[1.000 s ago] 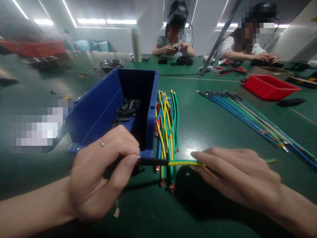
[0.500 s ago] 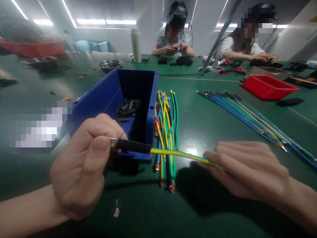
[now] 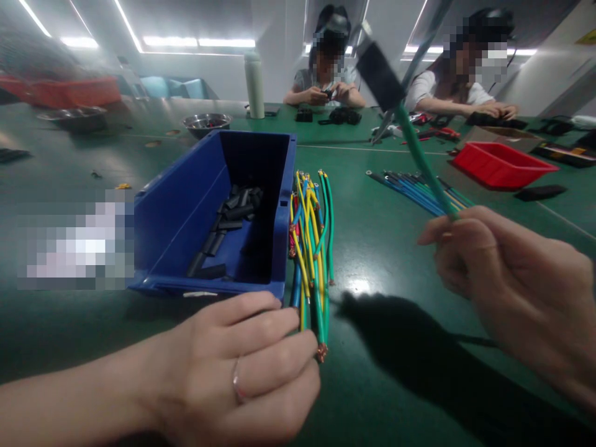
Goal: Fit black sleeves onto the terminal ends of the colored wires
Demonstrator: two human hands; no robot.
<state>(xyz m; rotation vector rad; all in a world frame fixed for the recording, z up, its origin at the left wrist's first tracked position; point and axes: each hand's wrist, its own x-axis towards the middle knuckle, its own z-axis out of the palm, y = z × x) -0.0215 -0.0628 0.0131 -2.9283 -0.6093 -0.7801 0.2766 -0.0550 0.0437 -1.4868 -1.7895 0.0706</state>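
Observation:
My right hand (image 3: 503,267) is closed on a green wire (image 3: 421,155), which rises up and left to a black sleeve (image 3: 382,71) with a metal lug at its tip. Low in the middle, my left hand (image 3: 251,366) lies over the lower ends of a wire bundle (image 3: 320,248); its fingers are curled together and the fingertips are hidden. These wires are yellow, green, blue and red, some with bare copper ends. Left of them stands a blue bin (image 3: 174,186) holding black sleeves (image 3: 239,214).
Sleeved wires (image 3: 412,189) lie behind my right hand. Further right are a red tray (image 3: 505,166) and a black object (image 3: 540,193). A metal bowl (image 3: 207,124) and a pale bottle (image 3: 254,87) stand behind the bin. Two people sit across the table.
My left hand has let go of the lug end and moved down and right to the wire bundle. My right hand has risen, and the wire in it now points upward.

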